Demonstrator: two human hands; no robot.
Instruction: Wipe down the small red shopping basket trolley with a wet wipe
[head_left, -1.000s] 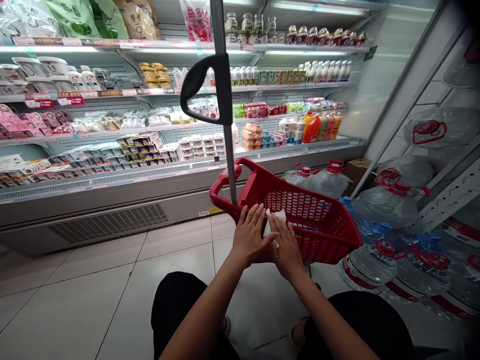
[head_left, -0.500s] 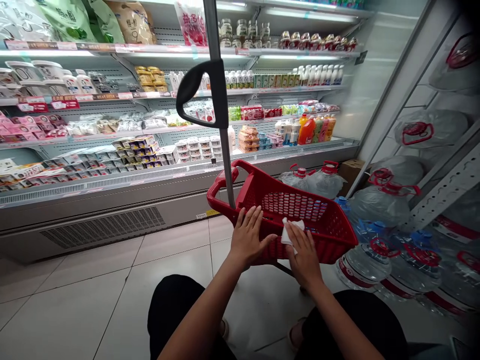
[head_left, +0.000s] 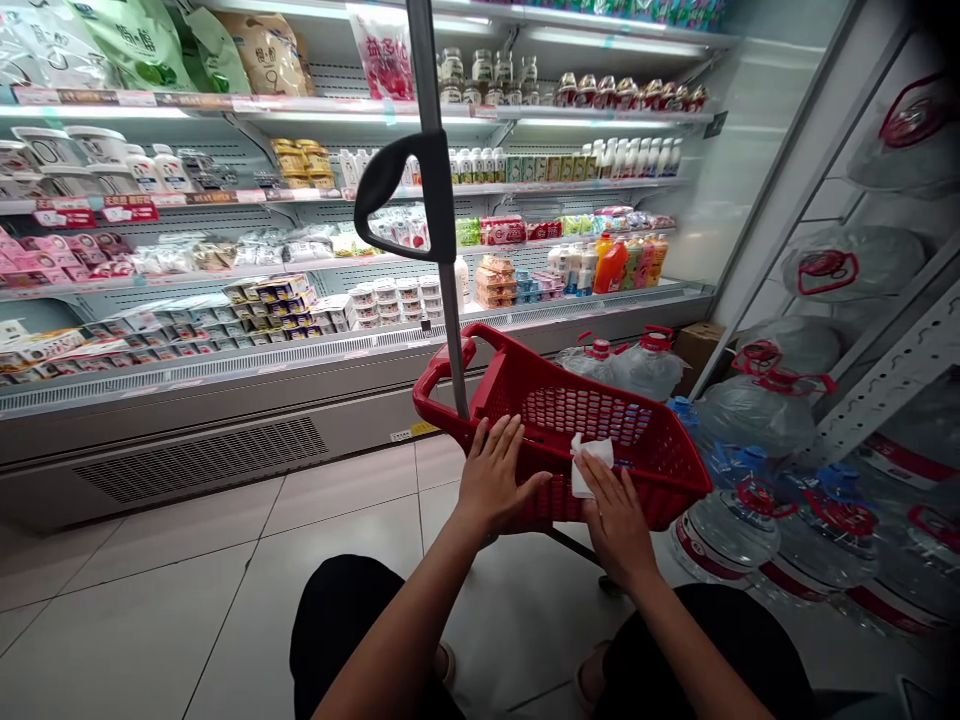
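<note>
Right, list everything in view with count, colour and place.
Basket: 1, red, centre.
Wipe: 1, white, on the basket's near side.
Pole: 1, grey, rising at the basket's left end.
Looped handle: 1, black, on the pole.
Frame strut: 1, dark, below the basket.
Refrigerated case: 1, grey front, across the back.
Packaged goods: many, mixed colours, on the case's shelves.
Large water bottles: several, clear with red handles, right.
Box: 1, brown, by the bottles.
Rack: 1, pale, far right.
Floor: 1, pale tiles, below.
Legs: 2, in black, bottom.
Left hand: 1, bare, on the basket's near rim.
Right hand: 1, bare, flat on the wipe.
</note>
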